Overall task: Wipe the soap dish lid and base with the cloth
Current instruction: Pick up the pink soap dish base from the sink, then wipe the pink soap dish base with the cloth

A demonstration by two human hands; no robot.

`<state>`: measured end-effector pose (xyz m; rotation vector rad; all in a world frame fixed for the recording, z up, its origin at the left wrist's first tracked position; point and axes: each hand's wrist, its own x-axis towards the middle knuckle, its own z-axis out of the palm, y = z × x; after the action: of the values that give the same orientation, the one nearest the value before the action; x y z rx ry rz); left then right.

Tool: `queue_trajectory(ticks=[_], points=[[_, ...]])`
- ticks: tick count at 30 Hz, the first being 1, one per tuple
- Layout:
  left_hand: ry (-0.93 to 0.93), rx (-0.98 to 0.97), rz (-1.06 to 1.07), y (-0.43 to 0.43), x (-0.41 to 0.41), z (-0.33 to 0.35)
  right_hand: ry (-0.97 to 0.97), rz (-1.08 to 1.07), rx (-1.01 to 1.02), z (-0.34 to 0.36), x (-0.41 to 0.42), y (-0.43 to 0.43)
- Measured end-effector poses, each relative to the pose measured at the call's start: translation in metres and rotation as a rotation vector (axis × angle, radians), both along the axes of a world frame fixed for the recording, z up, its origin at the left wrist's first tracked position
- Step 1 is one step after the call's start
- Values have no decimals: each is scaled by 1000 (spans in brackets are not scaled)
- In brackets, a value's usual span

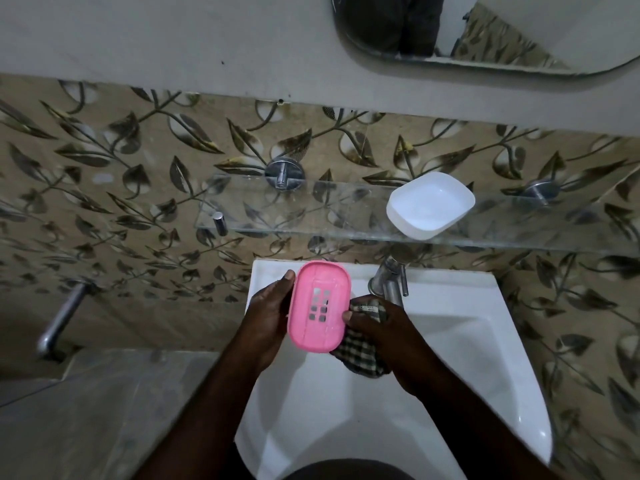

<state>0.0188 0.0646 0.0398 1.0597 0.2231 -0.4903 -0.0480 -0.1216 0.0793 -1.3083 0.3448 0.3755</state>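
Pink soap dish piece (pixel 318 306): held in the air over the back left part of the sink (pixel 467 306), slotted face toward the camera, long axis running roughly front to back.
Left hand (pixel 268 317): grips the pink piece from its left long edge. The thumb (pixel 287 277) lies up along that edge near the far corner, and the other fingers are hidden behind the piece.
Right hand (pixel 384 337): curled round the bunched cloth (pixel 360 355) just right of the pink piece, with the thumb tip (pixel 347 316) touching the piece's right long edge.
Cloth: checked, pressed against the right side of the pink piece. Its lower folds hang below the hand, and part of it appears tucked behind the piece, though the contact there is hidden.
White soap dish piece (pixel 431 204): hollow side up on the glass shelf (pixel 277 216), toward its right end and close to the front edge, well apart from both hands.
Tap (pixel 389 278): stands at the back edge of the sink, just beyond the right hand.
Mirror (pixel 485 29): on the wall above the shelf.
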Motion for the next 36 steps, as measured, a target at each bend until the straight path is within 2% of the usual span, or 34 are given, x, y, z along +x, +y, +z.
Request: queue_trajectory(ticks=[4, 7, 13, 16, 21, 25, 28, 31, 34, 36], points=[[175, -291, -185, -10, -3, 7, 15, 42, -36, 7, 1, 1], [175, -500, -262, -15, -5, 5, -60, 14, -141, 11, 4, -2], [140, -674, -299, -16, -5, -7, -129, 75, -209, 28, 6, -16], [131, -731, -270, -17, -4, -12, -166, 87, -323, 37, 5, -32], [160, -753, -267, -23, -5, -15, -197, 55, -353, 54, -1, -53], [168, -680, -186, -24, -5, -15, -262, -39, -104, 61, -4, -47], [184, -636, -155, -26, -6, -10, -215, -77, 43, 55, -7, -22], [188, -610, -167, -31, -10, -2, -179, -74, -6, 51, -2, 6], [159, -602, -132, -36, -15, 5, -241, -148, -115, 56, 10, 23], [142, -592, -110, -36, -17, 8, -272, -207, -119, 58, 15, 27]])
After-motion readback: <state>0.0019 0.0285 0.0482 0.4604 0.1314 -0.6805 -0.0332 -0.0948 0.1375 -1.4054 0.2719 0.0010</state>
